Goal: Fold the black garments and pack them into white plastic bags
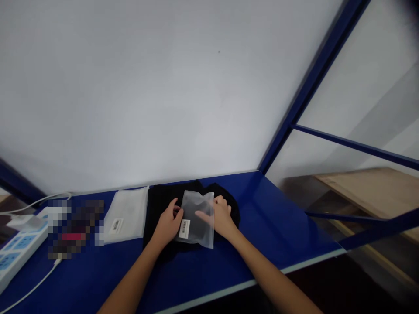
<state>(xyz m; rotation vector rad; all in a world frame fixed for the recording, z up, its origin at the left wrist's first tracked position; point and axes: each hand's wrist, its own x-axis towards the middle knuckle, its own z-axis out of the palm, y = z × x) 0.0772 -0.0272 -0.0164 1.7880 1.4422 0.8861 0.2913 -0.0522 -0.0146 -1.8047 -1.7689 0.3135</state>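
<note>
Bag: frosted plastic bag (pixel 196 218) on black cloth (pixel 157 213), on blue tabletop (pixel 271 231) | Long side: points away from me, between my hands | Hands: left hand (pixel 169 221), right hand (pixel 221 216) curled at its sides, cannot tell if gripping

We can't name the pixelated patch (pixel 75 229) at the left of the blue table (pixel 278 218). The power strip (pixel 22 246) runs off the left edge, the left forearm (pixel 131 283) and right forearm (pixel 271 279) off the near edge. The barcode label (pixel 184 228) is too small for us to read, and the frosted bag (pixel 199 205) dims the fingers of the right hand (pixel 222 213) and hides part of the black cloth (pixel 160 209).
</note>
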